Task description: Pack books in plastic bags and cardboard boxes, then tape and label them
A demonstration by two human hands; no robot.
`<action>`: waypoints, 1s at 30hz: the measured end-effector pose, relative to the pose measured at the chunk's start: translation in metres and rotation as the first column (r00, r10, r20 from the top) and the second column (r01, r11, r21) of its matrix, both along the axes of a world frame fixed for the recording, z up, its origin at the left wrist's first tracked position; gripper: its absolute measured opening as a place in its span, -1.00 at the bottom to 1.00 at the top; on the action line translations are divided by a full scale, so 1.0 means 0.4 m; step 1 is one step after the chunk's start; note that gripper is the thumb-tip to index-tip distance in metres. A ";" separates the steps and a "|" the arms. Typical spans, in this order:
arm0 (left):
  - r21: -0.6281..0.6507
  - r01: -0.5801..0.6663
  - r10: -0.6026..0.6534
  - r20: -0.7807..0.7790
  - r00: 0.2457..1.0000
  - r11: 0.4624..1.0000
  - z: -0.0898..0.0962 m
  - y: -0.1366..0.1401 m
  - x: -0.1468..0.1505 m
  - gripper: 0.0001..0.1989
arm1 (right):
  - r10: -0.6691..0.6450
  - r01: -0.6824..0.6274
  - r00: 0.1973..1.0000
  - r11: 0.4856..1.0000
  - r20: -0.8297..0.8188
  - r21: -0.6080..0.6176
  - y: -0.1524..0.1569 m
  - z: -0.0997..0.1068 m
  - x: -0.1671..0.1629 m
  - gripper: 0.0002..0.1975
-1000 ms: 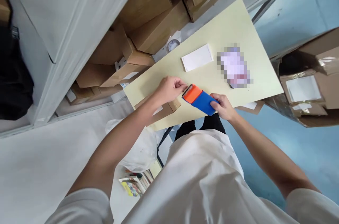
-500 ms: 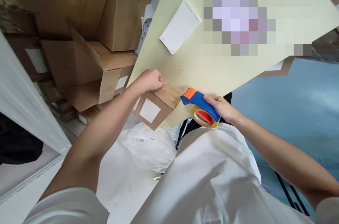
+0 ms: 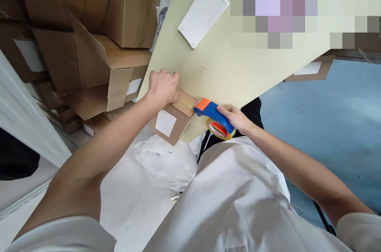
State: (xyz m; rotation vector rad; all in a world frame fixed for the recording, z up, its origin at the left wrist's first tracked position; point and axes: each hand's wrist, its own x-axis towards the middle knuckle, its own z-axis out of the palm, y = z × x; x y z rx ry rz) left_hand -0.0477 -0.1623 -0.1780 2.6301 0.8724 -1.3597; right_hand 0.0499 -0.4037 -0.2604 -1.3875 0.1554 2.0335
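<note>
The curled left hand (image 3: 163, 88) rests on the brown cardboard box (image 3: 181, 124) on the cream tabletop (image 3: 238, 71); its grip I cannot judge. Clear tape (image 3: 187, 103) lies on top, apparently not yet cut from the blue-and-orange plastic dispenser (image 3: 214, 112), which the right hand (image 3: 237, 119) grasps.

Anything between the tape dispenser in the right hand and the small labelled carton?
Nothing visible. The tape dispenser, held in the right hand, has its orange end at the right corner of the labelled carton; whether they touch can't be told. The left hand covers the top's far-left end.
</note>
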 end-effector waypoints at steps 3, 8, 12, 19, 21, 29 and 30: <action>-0.273 0.119 -0.094 0.103 0.990 0.955 0.027 0.006 -0.051 -0.37 | -0.029 0.030 0.999 0.999 -0.031 0.013 -0.013 -0.009 -0.011 -0.51; -0.514 0.129 -0.102 0.082 0.991 0.848 0.020 -0.001 -0.135 -0.32 | -0.060 0.064 0.989 0.998 -0.135 0.021 -0.038 -0.013 -0.028 -0.54; -0.436 0.009 0.034 0.090 0.995 0.900 0.011 0.015 -0.180 -0.26 | -0.112 0.125 0.971 0.991 -0.211 0.048 0.009 -0.007 -0.042 -0.59; -0.093 -0.465 0.471 0.289 0.834 0.880 0.037 0.043 -0.271 -0.34 | 0.036 0.018 0.978 0.968 -0.205 0.252 0.348 -0.032 0.019 -0.58; -0.030 -0.512 0.472 0.435 0.766 0.858 0.031 0.022 -0.272 -0.34 | 0.154 -0.083 0.964 0.948 -0.215 0.307 0.442 -0.036 0.048 -0.55; 0.010 -0.529 0.421 0.592 0.687 0.849 -0.007 -0.054 -0.225 -0.37 | 0.243 -0.287 0.956 0.892 0.165 0.348 0.523 -0.012 0.078 -0.73; 0.000 -0.535 0.430 0.597 0.678 0.845 -0.007 -0.055 -0.225 -0.37 | 0.207 -0.284 0.950 0.881 0.233 0.377 0.520 -0.007 0.077 -0.75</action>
